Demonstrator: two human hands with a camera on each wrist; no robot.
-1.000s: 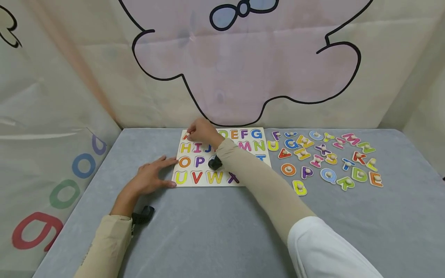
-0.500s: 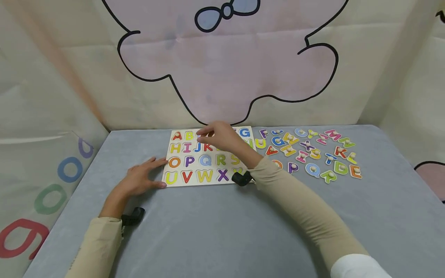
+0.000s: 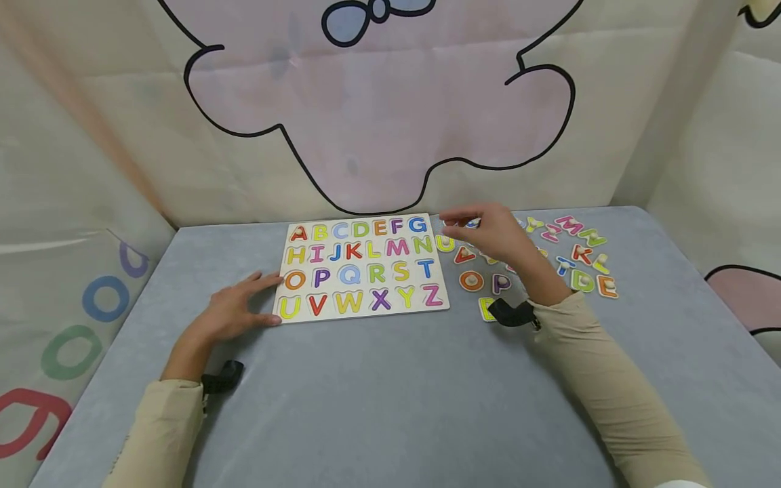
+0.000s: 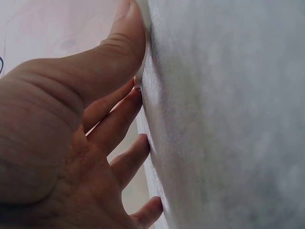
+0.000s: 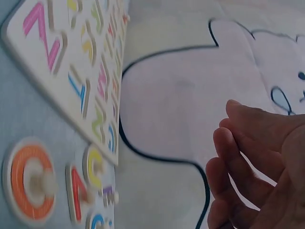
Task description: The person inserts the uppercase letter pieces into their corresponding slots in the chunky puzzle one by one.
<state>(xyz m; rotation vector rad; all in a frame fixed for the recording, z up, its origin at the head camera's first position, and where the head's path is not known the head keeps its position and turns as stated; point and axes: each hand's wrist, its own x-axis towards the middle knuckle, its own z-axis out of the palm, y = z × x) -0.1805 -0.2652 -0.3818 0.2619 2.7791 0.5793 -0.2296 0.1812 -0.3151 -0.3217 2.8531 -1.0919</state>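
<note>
A white alphabet puzzle board (image 3: pixel 335 276) with colourful letter slots lies flat on the table. In its top left slot sits a red letter A piece (image 3: pixel 297 234) with a knob. My left hand (image 3: pixel 228 312) rests at the board's left side, thumb at the near corner and fingers along the edge; the left wrist view shows the spread fingertips there. Past the board's right edge, my right hand (image 3: pixel 500 234) hovers over the loose letter pieces, hiding some of them. Its fingers are loosely bent with nothing between them, as the right wrist view (image 5: pixel 257 167) shows.
Knobbed letter pieces lie scattered right of the board, among them an orange O (image 3: pixel 472 281), a purple P (image 3: pixel 501 283) and a yellow U (image 3: pixel 445 243). A grey cloth (image 3: pixel 378 400) covers the table. A printed curtain (image 3: pixel 366 122) hangs behind it.
My right hand has moved right, from the board's top left corner to above the loose pieces. The A piece now shows uncovered in its slot. My left hand stays at the board's edge.
</note>
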